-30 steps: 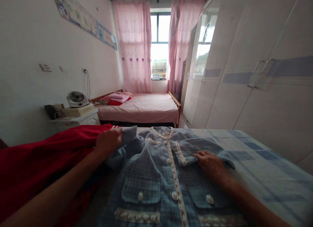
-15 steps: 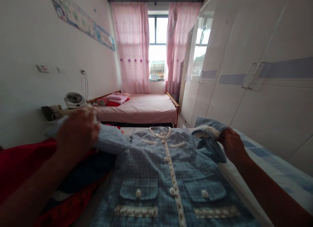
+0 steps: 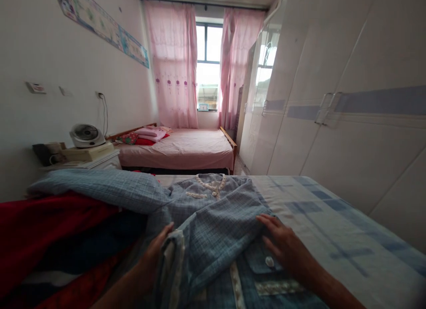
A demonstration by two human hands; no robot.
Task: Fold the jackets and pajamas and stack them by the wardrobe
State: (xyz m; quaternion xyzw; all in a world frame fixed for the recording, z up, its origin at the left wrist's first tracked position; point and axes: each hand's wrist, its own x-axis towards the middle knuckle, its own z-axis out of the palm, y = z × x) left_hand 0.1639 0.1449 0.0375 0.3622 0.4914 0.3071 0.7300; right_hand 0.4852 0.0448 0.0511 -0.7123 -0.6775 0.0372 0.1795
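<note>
A blue checked jacket (image 3: 213,220) with pearl buttons and cream trim lies front-up on the bed. Its right sleeve is folded diagonally across the chest. Its left sleeve (image 3: 100,189) stretches out to the left over red cloth. My left hand (image 3: 155,256) grips the cuff end of the folded sleeve at the lower middle, fingers curled round the fabric. Flat on the jacket's right side, next to a pocket button, rests my right hand (image 3: 282,247) with its fingers stretched out.
A red garment (image 3: 49,229) with a dark blue one lies at left on the bed. The bed sheet (image 3: 333,220) is pale with blue checks. White wardrobes (image 3: 349,123) line the right wall. Beyond stand a pink bed (image 3: 186,147), a nightstand with a fan (image 3: 86,135) and a curtained window.
The right sleeve, held up at the right half a second ago, now lies folded across the jacket's front. My left hand moved from the left sleeve to the folded cuff. My right hand came down flat.
</note>
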